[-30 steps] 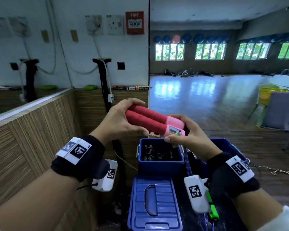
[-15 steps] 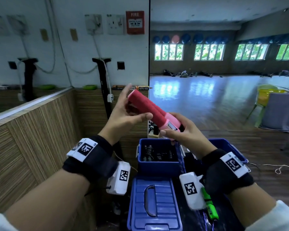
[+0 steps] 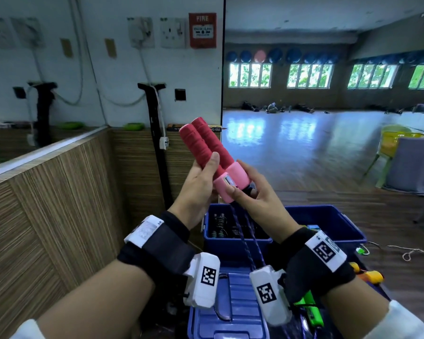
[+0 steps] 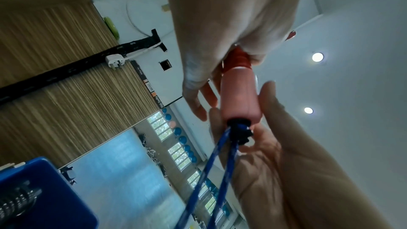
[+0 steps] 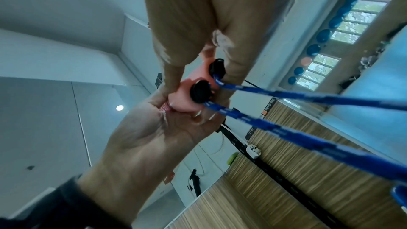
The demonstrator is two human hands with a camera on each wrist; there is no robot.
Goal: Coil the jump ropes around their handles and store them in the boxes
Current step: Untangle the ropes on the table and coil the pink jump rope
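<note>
While both the left hand [image 3: 198,184] and right hand [image 3: 255,196] grip the pink handles [image 3: 216,157], blue boxes [image 3: 328,223] sit below by the wood-panelled wall [image 3: 59,204]

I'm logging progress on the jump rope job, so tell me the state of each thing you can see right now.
jump rope handles: side by side, tilted up, held in both hands
blue rope: uncoiled, hanging from the handles
left hand: grips the handles
right hand: holds their pink ends
blue box: open, holds coiled ropes
lid: off, lying in front

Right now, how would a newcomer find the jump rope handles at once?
Look above the open blue box. Left hand and right hand hold the jump rope handles, tilted up. Only these have red grips, pink ends and blue cord.
</note>
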